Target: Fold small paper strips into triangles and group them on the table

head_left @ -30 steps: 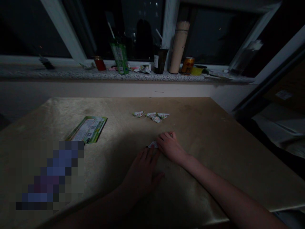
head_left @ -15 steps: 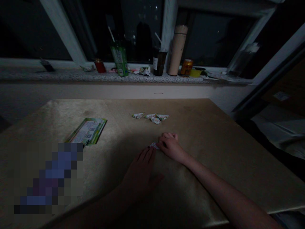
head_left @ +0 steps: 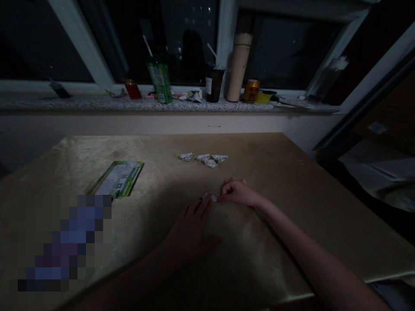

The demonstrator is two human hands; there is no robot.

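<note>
A small folded wrapper (head_left: 210, 197), pale and printed, lies on the table between my two hands. My left hand (head_left: 191, 224) rests flat with its fingers stretched out, the fingertips on the wrapper's left part and the thumb apart on the tabletop. At the wrapper's right end is my right hand (head_left: 238, 192), its fingers curled and its thumb against the edge; the curled fingers partly hide what they grip. Farther back lie several similar folded wrappers, one at the left (head_left: 186, 157) and a cluster (head_left: 212, 160) beside it.
A green printed packet (head_left: 118, 178) lies at left on the table (head_left: 155, 147), near a pixelated blue object (head_left: 69, 237). On the windowsill (head_left: 106, 103) stand a green cup (head_left: 158, 80), a dark cup (head_left: 214, 84), a beige cylinder (head_left: 239, 69), an orange can (head_left: 251, 90) and a red jar (head_left: 132, 89).
My right hand has shifted slightly right and turned, its fingers more curled, uncovering the wrapper's right end. My left hand stays nearly in place. The view has shifted a little.
</note>
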